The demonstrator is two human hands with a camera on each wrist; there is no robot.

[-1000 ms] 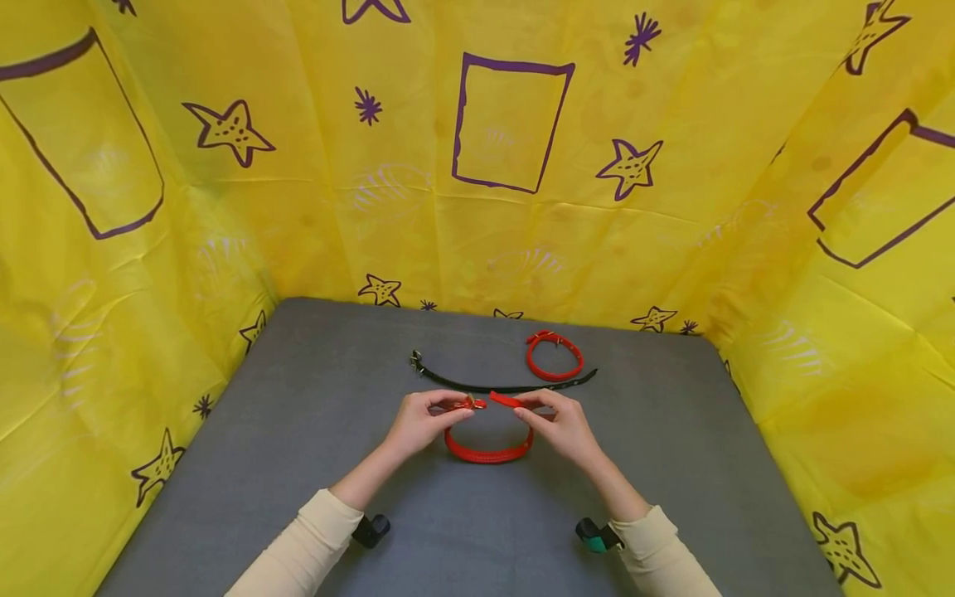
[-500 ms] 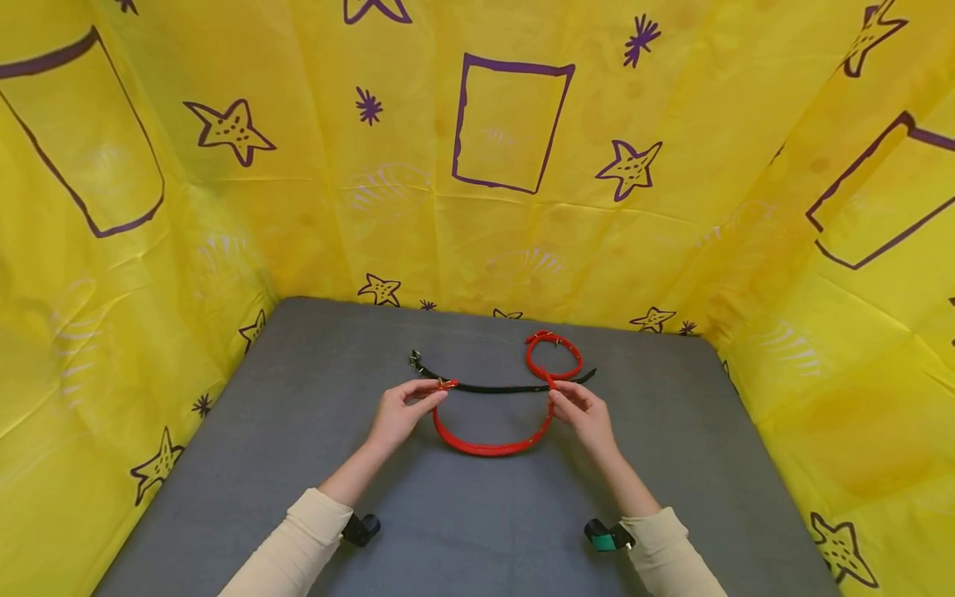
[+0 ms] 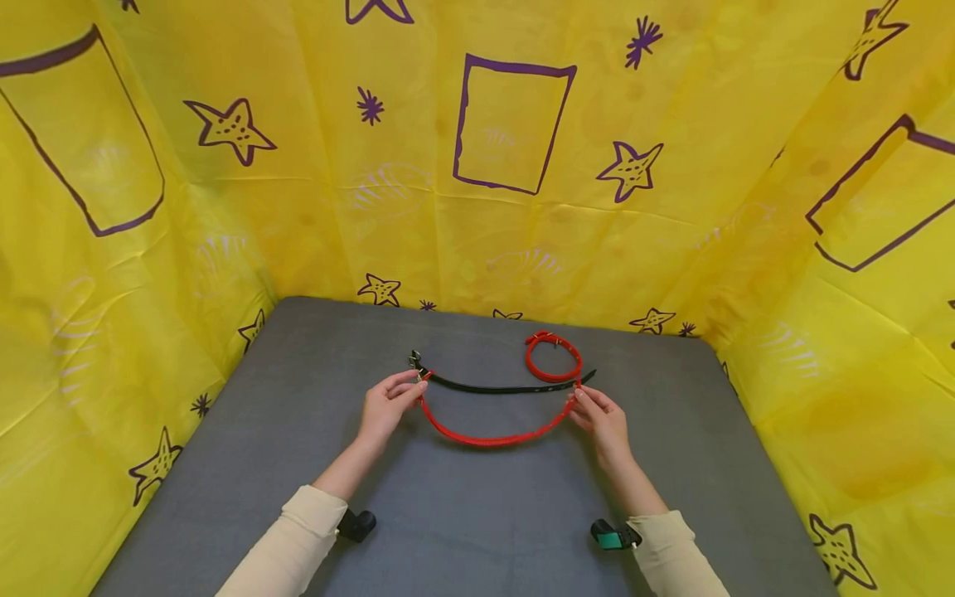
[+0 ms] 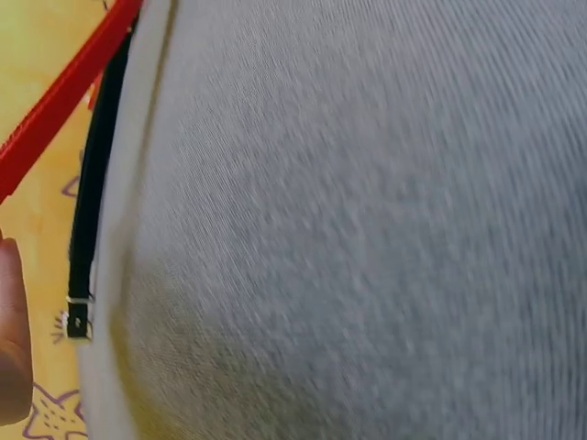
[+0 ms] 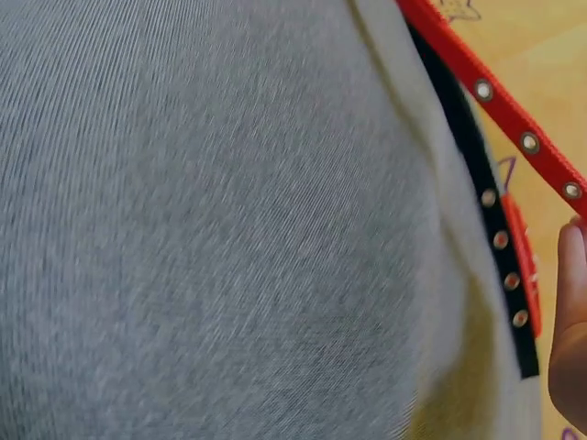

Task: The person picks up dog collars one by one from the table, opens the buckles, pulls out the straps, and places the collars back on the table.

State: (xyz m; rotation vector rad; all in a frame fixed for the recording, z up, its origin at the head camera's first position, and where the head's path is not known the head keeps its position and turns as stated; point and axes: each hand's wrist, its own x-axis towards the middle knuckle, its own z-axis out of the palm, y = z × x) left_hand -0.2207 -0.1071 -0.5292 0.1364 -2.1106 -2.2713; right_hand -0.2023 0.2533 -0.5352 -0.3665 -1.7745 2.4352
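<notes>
A red collar (image 3: 488, 442) hangs in a wide U between both hands in the head view. My left hand (image 3: 386, 406) pinches its buckle end between thumb and fingers. The other end is pinched by my right hand (image 3: 606, 421); metal-rimmed holes run along this red strap (image 5: 529, 142) in the right wrist view. Just beyond, a black collar (image 3: 485, 390) lies stretched out on the table, its buckle at the left near my left hand. The left wrist view catches part of the red strap (image 4: 64, 92) and the black collar (image 4: 87, 220).
A second red collar (image 3: 531, 365), closed into a ring, lies behind the black collar's right end. The grey table (image 3: 477, 522) is enclosed at the back and sides by yellow cloth (image 3: 321, 224) with purple drawings.
My hands have moved apart, left hand leftward and right hand rightward, drawing the red collar from a nearly closed loop into an open curve. The other two collars have stayed put.
</notes>
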